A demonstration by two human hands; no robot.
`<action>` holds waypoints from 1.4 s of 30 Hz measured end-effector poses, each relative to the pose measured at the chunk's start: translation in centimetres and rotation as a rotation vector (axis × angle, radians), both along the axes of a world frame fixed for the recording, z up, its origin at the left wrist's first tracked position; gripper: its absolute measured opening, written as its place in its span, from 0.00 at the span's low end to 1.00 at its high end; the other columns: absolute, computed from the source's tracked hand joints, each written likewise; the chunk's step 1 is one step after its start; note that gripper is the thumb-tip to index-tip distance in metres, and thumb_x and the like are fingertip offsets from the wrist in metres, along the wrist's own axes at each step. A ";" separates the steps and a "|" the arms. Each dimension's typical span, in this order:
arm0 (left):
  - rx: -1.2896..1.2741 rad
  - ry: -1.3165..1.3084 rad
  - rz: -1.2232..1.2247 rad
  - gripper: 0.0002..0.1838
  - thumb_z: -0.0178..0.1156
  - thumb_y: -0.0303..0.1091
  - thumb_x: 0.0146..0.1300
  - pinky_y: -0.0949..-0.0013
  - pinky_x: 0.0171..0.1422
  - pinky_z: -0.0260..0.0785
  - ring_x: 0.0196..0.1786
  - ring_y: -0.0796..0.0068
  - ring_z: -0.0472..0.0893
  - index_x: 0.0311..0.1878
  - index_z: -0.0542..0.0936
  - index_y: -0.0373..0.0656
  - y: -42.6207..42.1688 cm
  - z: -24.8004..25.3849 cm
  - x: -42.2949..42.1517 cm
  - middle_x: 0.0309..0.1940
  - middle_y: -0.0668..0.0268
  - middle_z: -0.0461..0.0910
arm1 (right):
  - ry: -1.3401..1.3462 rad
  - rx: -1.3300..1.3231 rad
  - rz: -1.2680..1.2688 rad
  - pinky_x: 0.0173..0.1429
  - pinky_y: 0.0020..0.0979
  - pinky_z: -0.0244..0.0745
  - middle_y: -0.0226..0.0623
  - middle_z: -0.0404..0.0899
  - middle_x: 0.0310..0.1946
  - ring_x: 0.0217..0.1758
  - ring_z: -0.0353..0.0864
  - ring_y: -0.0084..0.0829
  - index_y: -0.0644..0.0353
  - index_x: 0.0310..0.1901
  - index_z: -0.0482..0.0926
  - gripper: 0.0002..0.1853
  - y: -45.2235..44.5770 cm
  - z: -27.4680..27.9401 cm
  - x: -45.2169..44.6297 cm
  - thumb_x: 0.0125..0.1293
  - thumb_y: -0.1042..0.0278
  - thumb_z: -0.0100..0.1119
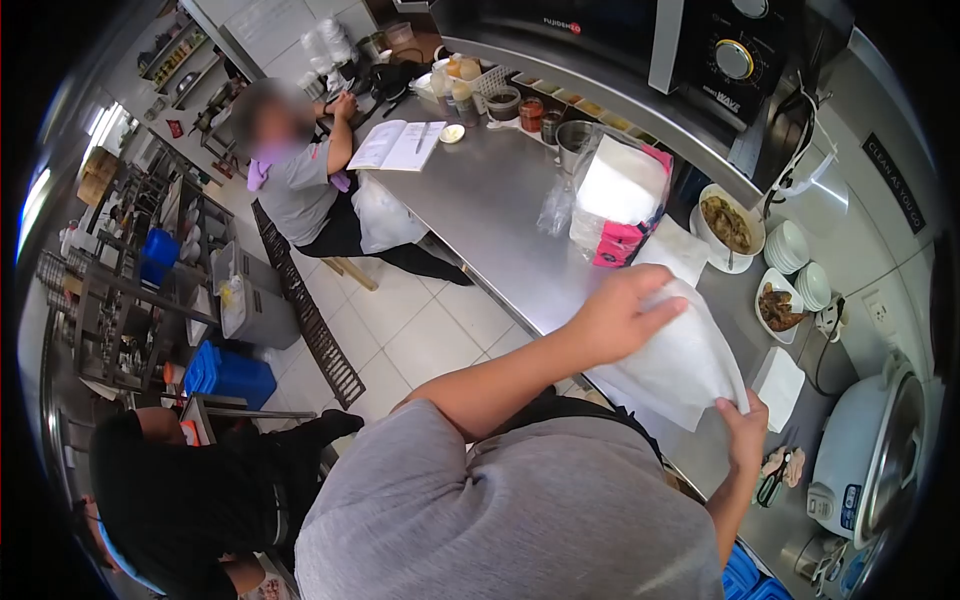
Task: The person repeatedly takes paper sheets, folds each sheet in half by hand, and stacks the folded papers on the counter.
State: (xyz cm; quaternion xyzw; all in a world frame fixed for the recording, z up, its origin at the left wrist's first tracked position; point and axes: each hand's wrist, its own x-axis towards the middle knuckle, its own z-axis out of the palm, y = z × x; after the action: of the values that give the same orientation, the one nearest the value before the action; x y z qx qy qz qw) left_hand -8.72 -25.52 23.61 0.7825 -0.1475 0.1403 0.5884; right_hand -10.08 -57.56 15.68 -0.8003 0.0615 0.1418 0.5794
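A thin white paper napkin (680,360) is partly unfolded between my two hands above the front edge of the steel counter. My left hand (625,315) pinches its upper left side between thumb and fingers. Lower on the right, my right hand (743,430) grips the opposite edge. Just beyond my left hand stands an opened plastic pack of white napkins (625,180) with pink-and-black printing. Another white sheet (672,250) lies flat beside the pack. A folded white napkin (778,388) rests on the counter to the right of my right hand.
A bowl of food (728,225), stacked white dishes (787,245) and a rice cooker (868,450) line the right side. Scissors (772,482) lie near the cooker. A microwave (620,50) sits overhead. One person (300,170) sits by an open notebook (397,146); another (190,500) is behind left.
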 end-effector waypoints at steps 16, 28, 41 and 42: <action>-0.357 1.156 -0.066 0.15 0.56 0.34 0.69 0.69 0.36 0.76 0.34 0.75 0.82 0.53 0.77 0.36 -0.1 -15.3 -1.8 0.39 0.63 0.83 | 0.286 0.288 -0.264 0.33 0.26 0.73 0.29 0.77 0.32 0.31 0.77 0.23 0.59 0.41 0.78 0.07 -4.7 -9.7 -1.3 0.65 0.67 0.55; 0.352 0.541 0.059 0.14 0.65 0.38 0.58 0.64 0.28 0.70 0.20 0.67 0.78 0.34 0.77 0.35 -0.7 -24.3 5.7 0.21 0.57 0.78 | 0.129 -0.082 -0.399 0.24 0.28 0.70 0.31 0.78 0.25 0.23 0.75 0.23 0.62 0.37 0.79 0.08 -3.0 -15.7 2.3 0.63 0.66 0.59; 0.136 0.638 0.073 0.12 0.66 0.34 0.58 0.68 0.18 0.66 0.14 0.75 0.74 0.31 0.76 0.35 -0.5 -24.3 5.9 0.18 0.65 0.75 | -0.030 -0.280 -0.458 0.29 0.36 0.73 0.38 0.77 0.18 0.21 0.77 0.32 0.65 0.30 0.80 0.12 -2.8 -18.1 3.2 0.59 0.63 0.63; 0.143 0.638 0.078 0.12 0.67 0.34 0.58 0.68 0.18 0.66 0.14 0.75 0.74 0.31 0.76 0.35 -0.5 -24.3 6.0 0.19 0.64 0.75 | -0.033 -0.302 -0.449 0.31 0.37 0.74 0.39 0.77 0.18 0.22 0.78 0.34 0.65 0.30 0.79 0.12 -3.3 -19.1 3.3 0.59 0.63 0.63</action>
State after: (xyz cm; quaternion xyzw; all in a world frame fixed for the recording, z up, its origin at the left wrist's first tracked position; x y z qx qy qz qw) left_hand -2.72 -26.06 -0.74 0.8316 0.0651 -0.1002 0.5424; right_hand -6.78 -60.87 -3.46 -0.8460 0.2486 -0.0142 0.4715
